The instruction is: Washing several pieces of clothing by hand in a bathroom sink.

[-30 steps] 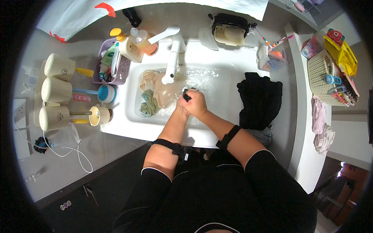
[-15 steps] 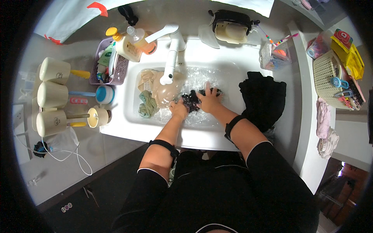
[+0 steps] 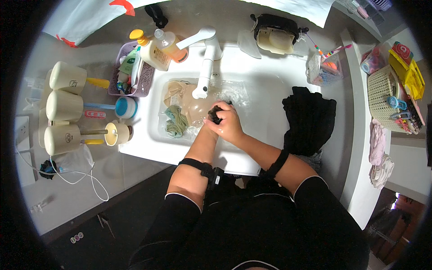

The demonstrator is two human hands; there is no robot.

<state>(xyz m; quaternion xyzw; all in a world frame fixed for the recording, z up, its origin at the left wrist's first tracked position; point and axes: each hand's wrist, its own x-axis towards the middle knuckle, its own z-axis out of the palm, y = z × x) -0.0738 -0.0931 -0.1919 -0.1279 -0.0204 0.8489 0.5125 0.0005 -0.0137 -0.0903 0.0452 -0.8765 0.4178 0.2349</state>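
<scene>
Both my hands are together over the white sink [image 3: 270,114], closed around a small bunched, wet black cloth [image 3: 215,114]. My right hand [image 3: 230,125] wraps over it from the near right side. Most of my left hand [image 3: 210,128] is hidden behind the right one, and its fingers are hard to make out. Left of them in the water lie a ballooned tan cloth [image 3: 192,108] and a crumpled green cloth [image 3: 176,123]. Above the tan cloth hangs the spout of the white faucet [image 3: 208,67].
A folded black garment [image 3: 310,119] rests on the sink's right rim. Beyond the sink's left side stand a pump bottle [image 3: 154,55], a clear orange bottle [image 3: 171,47], a purple basket [image 3: 145,80] and a blue-white jar [image 3: 125,107]. Cream cups [image 3: 65,105] hang farther left.
My hands were spread apart on the black cloth in the water. They have come together and lifted it, bunched between them. The splashing has calmed, and the view has shifted slightly.
</scene>
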